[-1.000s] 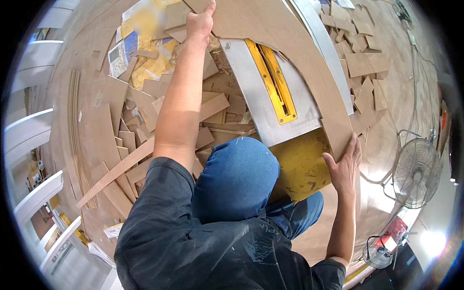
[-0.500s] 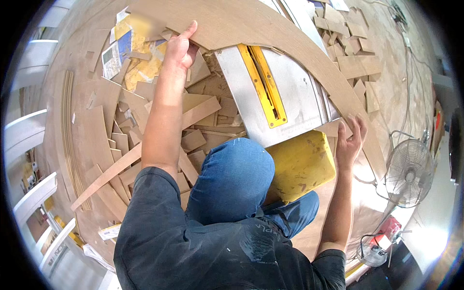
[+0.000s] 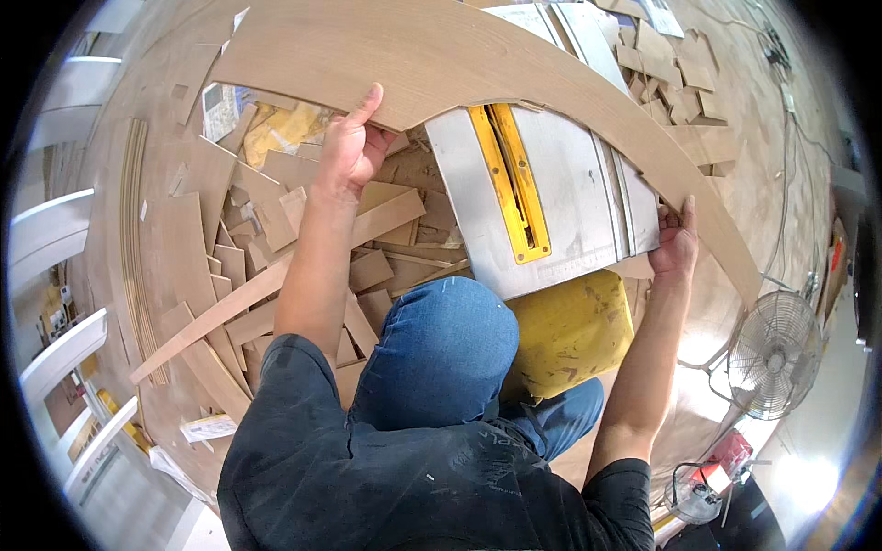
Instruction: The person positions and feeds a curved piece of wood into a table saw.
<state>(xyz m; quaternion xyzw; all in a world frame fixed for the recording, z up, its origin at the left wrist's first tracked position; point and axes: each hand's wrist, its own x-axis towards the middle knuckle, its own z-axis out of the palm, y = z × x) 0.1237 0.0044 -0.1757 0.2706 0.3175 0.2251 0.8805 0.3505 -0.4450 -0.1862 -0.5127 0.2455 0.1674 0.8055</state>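
Note:
A large curved wooden board [image 3: 441, 55] arches across the silver top [image 3: 574, 184] of a table saw. My left hand [image 3: 354, 151] grips the board's inner edge on the left, thumb on top and fingers curled beneath. At the board's narrower right part, beside the saw's right edge, my right hand [image 3: 676, 243] holds the inner edge, its fingertips partly hidden. The yellow slotted insert [image 3: 508, 184] in the saw top shows within the curve; the blade cannot be made out. The saw's yellow body [image 3: 579, 331] stands in front of my knees.
Wood offcuts [image 3: 386, 230] lie heaped left of the saw, and another offcut pile [image 3: 652, 55] sits at the far right. Long strips [image 3: 138, 248] lie stacked on the left. A metal fan [image 3: 776, 354] stands close to the board's right tip. Cables [image 3: 781, 174] run along the right.
The board has turned: its left end has come nearer me with my left hand, covering more scraps. My right hand has moved farther away, and its spread fingers have closed at the board's edge.

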